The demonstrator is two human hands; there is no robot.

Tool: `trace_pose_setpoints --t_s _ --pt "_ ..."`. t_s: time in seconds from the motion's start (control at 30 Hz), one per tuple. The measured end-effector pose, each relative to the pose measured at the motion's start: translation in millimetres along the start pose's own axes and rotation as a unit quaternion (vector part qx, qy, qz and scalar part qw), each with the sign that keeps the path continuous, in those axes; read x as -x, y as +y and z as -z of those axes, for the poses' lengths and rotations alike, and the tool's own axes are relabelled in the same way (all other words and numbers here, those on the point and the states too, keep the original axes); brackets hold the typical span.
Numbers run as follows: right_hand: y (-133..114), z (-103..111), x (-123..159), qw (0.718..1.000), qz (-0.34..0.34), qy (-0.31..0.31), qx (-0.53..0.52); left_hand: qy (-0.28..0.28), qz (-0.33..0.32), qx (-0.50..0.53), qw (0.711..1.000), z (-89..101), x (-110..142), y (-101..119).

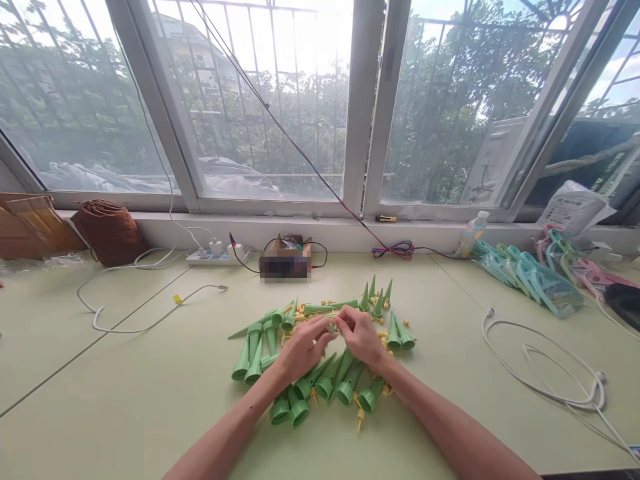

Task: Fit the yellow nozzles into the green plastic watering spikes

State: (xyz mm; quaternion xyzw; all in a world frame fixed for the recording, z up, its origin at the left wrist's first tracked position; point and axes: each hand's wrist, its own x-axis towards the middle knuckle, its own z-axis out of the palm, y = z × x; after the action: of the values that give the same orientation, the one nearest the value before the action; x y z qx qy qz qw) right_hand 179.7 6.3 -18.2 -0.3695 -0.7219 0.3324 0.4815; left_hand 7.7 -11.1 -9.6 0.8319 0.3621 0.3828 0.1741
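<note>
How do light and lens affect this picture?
Head view: glare through the windows washes much of the sky white; head view: window frames lean, perhaps a wide lens; head view: blocky pixels obscure a dark object; head view: the small piece between left hand and right hand is unclear.

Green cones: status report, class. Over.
Left hand, right hand: together at small pale piece, details hidden. Green cones: spread around hands. Yellow pieces: scattered among cones.
</note>
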Motion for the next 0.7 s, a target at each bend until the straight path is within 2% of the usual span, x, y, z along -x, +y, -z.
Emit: trace_pose_setpoints --t_s 0.1,0.23,0.37,0.43,0.53,0.7 --pt "-2 2 -1 1.000 0.002 -0.009 -0.006 0.013 0.094 0.130 0.987 -2.1 -2 -1" --pt "-5 2 0 1.000 0.014 -0.011 -0.011 0.006 0.162 0.300 0.940 1.7 -7 3" --pt "-8 1 1 1.000 0.027 -0.011 -0.010 -0.009 0.228 0.405 0.885 6.4 -10 7" --pt "-8 0 1 0.999 0.032 -0.007 -0.007 -0.010 0.247 0.431 0.868 7.3 -10 7" --pt "-7 -2 1 0.999 0.035 0.001 -0.007 -0.008 0.248 0.428 0.869 8.0 -10 8" --pt "-7 -2 1 0.999 0.027 -0.002 -0.021 -0.001 0.218 0.385 0.897 9.8 -11 11"
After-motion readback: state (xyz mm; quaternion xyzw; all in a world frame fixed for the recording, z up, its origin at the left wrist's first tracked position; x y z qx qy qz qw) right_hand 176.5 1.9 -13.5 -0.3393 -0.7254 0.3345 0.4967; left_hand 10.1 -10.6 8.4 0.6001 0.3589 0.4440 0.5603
